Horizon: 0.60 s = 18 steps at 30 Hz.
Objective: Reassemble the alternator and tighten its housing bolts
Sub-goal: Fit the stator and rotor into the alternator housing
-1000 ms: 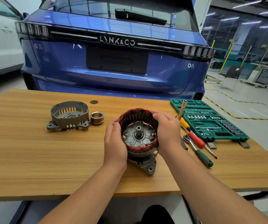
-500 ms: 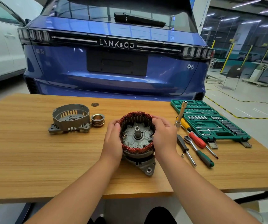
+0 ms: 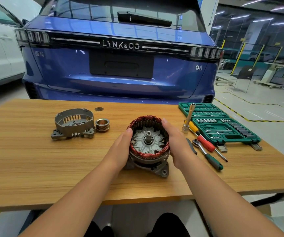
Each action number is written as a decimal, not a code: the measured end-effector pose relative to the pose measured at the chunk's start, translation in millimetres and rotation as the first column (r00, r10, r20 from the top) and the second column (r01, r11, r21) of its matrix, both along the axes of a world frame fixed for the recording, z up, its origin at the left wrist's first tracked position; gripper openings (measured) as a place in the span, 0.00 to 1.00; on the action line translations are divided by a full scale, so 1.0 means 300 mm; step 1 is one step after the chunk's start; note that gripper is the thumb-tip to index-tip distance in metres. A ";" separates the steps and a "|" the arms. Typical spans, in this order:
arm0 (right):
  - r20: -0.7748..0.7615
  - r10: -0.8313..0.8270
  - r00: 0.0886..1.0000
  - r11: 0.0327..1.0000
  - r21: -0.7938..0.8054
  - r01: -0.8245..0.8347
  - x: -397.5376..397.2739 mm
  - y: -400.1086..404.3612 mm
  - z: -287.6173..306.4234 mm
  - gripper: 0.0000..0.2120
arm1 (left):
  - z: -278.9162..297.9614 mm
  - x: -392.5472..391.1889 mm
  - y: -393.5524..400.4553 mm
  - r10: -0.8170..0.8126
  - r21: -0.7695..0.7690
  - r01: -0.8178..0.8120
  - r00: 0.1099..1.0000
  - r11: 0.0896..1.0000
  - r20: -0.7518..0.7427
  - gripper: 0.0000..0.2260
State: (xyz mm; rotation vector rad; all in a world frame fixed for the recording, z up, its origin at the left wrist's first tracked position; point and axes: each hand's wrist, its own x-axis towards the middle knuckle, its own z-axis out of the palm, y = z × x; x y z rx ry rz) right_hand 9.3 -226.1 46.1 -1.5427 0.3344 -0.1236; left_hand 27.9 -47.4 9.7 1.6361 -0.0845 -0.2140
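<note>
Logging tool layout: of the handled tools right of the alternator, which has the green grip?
The ratchet, lying nearest the table's front edge: chrome head, dark green grip. The screwdriver beside it has a red and yellow handle; the socket driver leans upright, pale handle.

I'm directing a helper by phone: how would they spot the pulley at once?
Start at the wooden table, on its left half. Find the empty grey housing cover; the pulley sits just right of it. It is the only small ribbed ring, far smaller than the housing and apart from the copper-wound stator.
</note>
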 end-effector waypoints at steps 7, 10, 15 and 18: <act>0.096 0.050 0.994 0.998 -0.033 -0.047 -0.017 -0.006 -0.019 0.46 | 0.039 -0.017 -0.009 0.024 0.052 -0.023 0.999 0.998 -0.027 0.42; 0.155 0.081 0.985 0.996 -0.055 -0.073 -0.037 0.009 -0.039 0.41 | 0.060 -0.016 -0.005 -0.007 0.058 0.010 0.998 0.998 -0.056 0.39; 0.234 0.006 0.972 1.000 0.026 -0.013 -0.036 -0.007 -0.068 0.28 | 0.093 -0.025 -0.031 0.002 0.049 0.001 0.998 0.999 -0.063 0.30; 0.262 0.061 0.963 0.987 0.128 -0.097 -0.008 -0.061 -0.073 0.22 | 0.094 -0.058 -0.065 -0.022 0.114 0.029 0.998 0.993 -0.063 0.37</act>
